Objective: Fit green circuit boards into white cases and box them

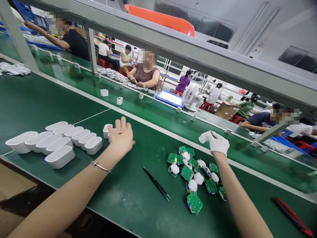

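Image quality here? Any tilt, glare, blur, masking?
Head view: tilted, the shelf beam slants down rightward; pale haze on the green table, sheen or smudges, can't tell; tweezers and circuit boards fairly sharp; mosaic blocks mask some co-workers.

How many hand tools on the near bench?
2: black tweezers left of the boards, and a red-and-black tool at far right. Others may be hidden.

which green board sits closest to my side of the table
The green board lowest in the picture; all the others lie farther up the table.
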Action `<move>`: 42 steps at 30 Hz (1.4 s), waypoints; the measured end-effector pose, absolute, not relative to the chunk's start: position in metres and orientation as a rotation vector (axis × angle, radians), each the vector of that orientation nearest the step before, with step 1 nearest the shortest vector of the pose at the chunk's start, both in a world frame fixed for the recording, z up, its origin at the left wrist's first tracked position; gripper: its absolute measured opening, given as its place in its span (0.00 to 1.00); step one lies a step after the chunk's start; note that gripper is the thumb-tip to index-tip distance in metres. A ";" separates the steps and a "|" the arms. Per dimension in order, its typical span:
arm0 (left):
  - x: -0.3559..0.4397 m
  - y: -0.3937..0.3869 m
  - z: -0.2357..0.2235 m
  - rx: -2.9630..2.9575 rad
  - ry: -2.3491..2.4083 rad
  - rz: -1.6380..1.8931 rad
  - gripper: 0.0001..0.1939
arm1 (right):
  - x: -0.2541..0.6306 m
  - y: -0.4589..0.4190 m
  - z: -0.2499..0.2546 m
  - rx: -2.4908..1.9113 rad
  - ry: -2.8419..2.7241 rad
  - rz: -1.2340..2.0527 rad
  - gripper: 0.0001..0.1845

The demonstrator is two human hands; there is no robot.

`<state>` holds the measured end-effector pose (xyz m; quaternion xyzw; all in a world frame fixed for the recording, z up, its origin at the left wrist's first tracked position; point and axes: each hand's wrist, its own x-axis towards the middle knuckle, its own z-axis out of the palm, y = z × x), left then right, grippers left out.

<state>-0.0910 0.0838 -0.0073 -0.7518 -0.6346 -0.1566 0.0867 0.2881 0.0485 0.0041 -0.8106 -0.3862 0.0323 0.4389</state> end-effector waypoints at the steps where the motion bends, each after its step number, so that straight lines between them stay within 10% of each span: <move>1: -0.098 0.087 -0.007 -2.219 -1.921 -0.316 0.18 | 0.309 0.050 0.006 -2.118 -0.922 0.032 0.16; 6: -0.109 0.095 -0.006 -2.294 -1.916 -0.003 0.11 | 0.359 0.050 -0.005 -2.522 -0.905 0.011 0.08; 13: -0.102 0.094 0.003 -2.404 -1.887 0.087 0.17 | 0.310 0.048 0.008 -2.448 -1.474 0.033 0.25; 18: -0.085 0.092 -0.004 -2.549 -1.670 -0.089 0.11 | 0.233 0.052 0.000 -2.266 -1.876 0.290 0.24; 26: -0.052 0.100 -0.049 -2.943 -1.769 -0.805 0.29 | 0.208 0.064 -0.003 -2.111 -1.790 0.545 0.06; 32: -0.042 0.100 -0.060 -3.106 -1.715 -0.981 0.20 | 0.225 0.014 -0.005 -1.680 -1.640 0.856 0.31; 42: -0.040 0.092 -0.056 -3.138 -1.655 -0.885 0.21 | 0.211 0.000 0.000 -1.900 -1.612 0.750 0.17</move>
